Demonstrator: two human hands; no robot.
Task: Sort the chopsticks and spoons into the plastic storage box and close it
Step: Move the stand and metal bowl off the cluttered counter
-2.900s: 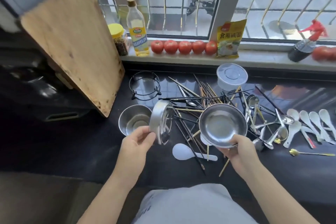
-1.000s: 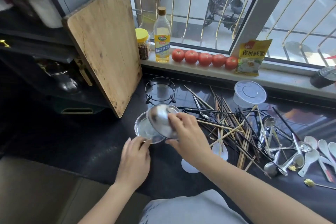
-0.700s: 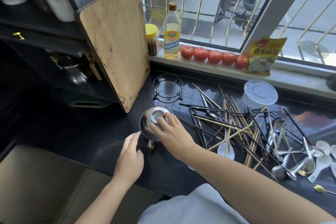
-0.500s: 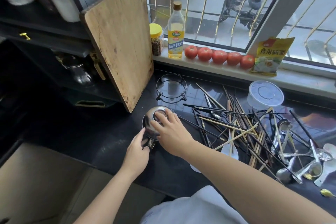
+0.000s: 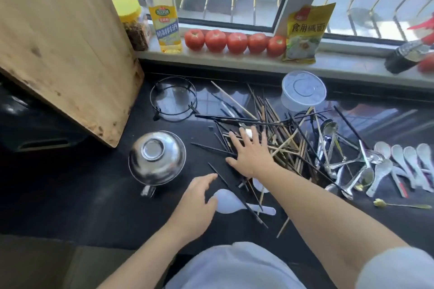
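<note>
- Left hand (image 5: 196, 202) is hovering nearest the body, fingers loosely spread and holding nothing; its fingertips are lying just beside the bowl of a white rice paddle (image 5: 231, 199), probably readying to lift it out of the way.
- Right hand (image 5: 250, 155) is reaching across with fingers splayed flat over the near edge of the chopsticks (image 5: 279, 141), gripping none of them; the flat palm is suggesting a raking or gathering move, as loose sticks are easier to bunch than to pick singly.
- Steel bowls (image 5: 156, 158) are sitting upturned and stacked to the left, apart from the heap, seemingly parked to free working room.
- Metal spoons (image 5: 328, 145) are lying tangled right of the chopsticks; white ceramic spoons (image 5: 404, 159) are lying in a row beyond them.
- Plastic storage box (image 5: 303, 92) is standing farthest back, near the sill, lid on; nothing is sorted into it yet.
</note>
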